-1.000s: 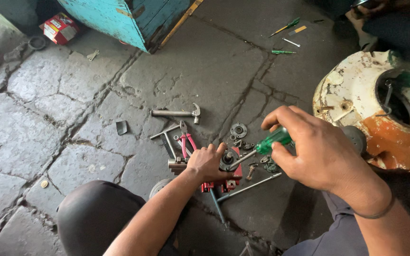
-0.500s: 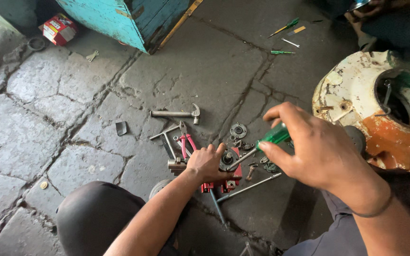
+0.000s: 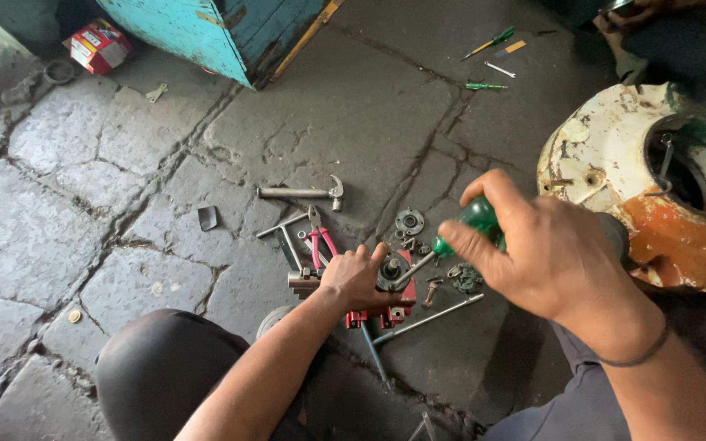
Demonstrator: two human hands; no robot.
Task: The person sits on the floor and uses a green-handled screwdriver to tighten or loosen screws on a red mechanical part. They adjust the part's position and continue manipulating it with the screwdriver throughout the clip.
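Green-handled screwdriver [image 3: 461, 235] sits wrapped in the right hand [image 3: 545, 253], whose grip is closed tight around the translucent green handle, thumb and forefinger pinching near the neck. Its thin metal shaft slants down and to the left from that grip, and the tip meets a small red metal part with a dark round socket [image 3: 391, 282] lying on the stone floor [image 3: 124, 188]. The left hand [image 3: 351, 278] rests on the near side of that red part, fingers curled over its edge and pressing it down; whether they fully clasp it I cannot tell.

Just beyond the left hand's grip lie red-handled pliers [image 3: 320, 243], and a little farther out a steel claw hammer [image 3: 304, 193] lies flat on the floor. Above the screwdriver's tip sits a grey round flange with holes [image 3: 409, 220]. Below the right hand's grip a long thin metal rod [image 3: 428, 318] lies angled across the floor, with small dark screws and bits scattered just beside it.

To the right of the right hand, close behind it, stands a rusty white and orange round metal housing with a green inner ring [image 3: 606, 155]. Far off at the top left is a turquoise wooden box [image 3: 214, 33], and beside it a small red carton [image 3: 98, 45].
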